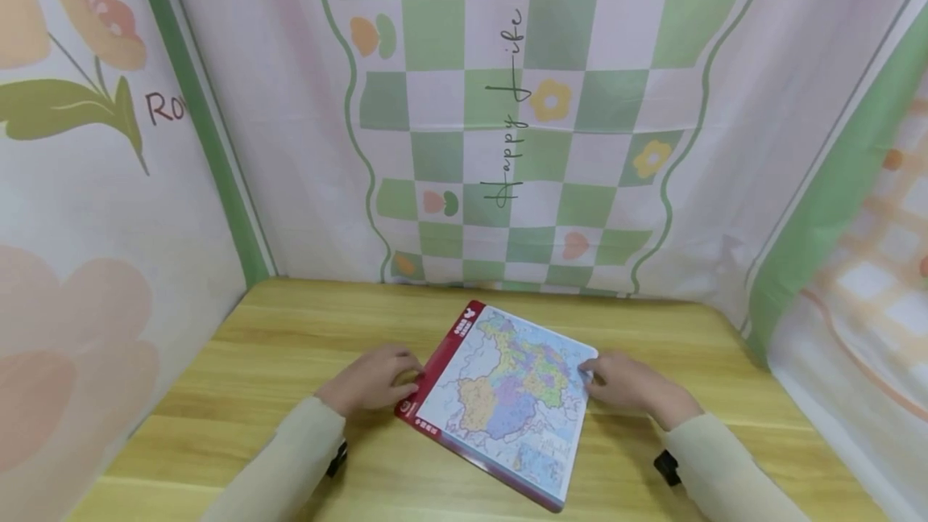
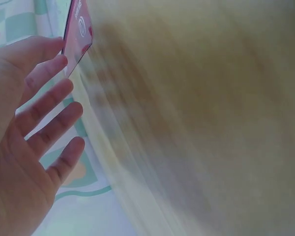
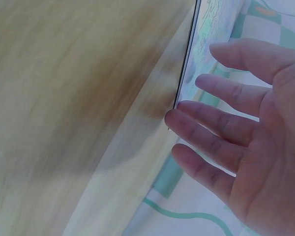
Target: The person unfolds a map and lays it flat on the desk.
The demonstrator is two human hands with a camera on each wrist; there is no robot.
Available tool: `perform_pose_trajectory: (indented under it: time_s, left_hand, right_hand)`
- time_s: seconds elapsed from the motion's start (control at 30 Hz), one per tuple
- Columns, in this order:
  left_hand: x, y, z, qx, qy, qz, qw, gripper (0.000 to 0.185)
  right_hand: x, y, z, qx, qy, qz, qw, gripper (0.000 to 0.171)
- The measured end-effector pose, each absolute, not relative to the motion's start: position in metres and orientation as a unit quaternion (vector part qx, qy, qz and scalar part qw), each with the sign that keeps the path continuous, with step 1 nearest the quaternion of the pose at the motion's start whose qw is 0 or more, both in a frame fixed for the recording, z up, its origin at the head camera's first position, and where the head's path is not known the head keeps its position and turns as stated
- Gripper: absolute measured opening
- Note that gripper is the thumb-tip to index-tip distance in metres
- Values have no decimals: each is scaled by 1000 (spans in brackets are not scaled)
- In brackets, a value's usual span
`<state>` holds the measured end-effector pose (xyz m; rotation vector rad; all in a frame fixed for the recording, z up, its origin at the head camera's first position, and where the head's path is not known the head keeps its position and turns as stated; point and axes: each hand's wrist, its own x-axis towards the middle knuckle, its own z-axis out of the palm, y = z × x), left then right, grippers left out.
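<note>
A thin rectangular map board [image 1: 500, 401] with a red border and coloured regions lies at a slant on the wooden table, its printed side up. At its red left edge is my left hand [image 1: 377, 379], with thumb and fingertips by the border. The left wrist view shows that hand [image 2: 34, 108] with its fingers loosely spread beside the board's red corner [image 2: 79, 37]. On the opposite side, my right hand [image 1: 627, 383] touches the board's right edge. Its fingers [image 3: 206, 130] are extended and slightly bent in the right wrist view, the thumb over the map's face.
The wooden table [image 1: 304, 321] has a rounded far edge. Behind it hangs a white curtain [image 1: 500, 127] with green checks and lettering. More printed cloth [image 1: 80, 208] stands at the left, and another panel [image 1: 855, 264] at the right.
</note>
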<state>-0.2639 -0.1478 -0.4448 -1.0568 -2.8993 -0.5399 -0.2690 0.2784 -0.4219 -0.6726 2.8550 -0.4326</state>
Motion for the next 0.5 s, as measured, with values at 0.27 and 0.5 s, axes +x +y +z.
perform_pose_trajectory:
  time_s: [0.27, 0.5]
  left_hand:
    - [-272, -142, -445, -327, -929, -172, 4, 34]
    - [-282, -134, -450, -296, -942, -156, -21, 42]
  right_hand:
    - [-258, 280, -419, -247, 956, -137, 86, 34]
    - [-247, 280, -416, -243, 955, -134, 105, 38]
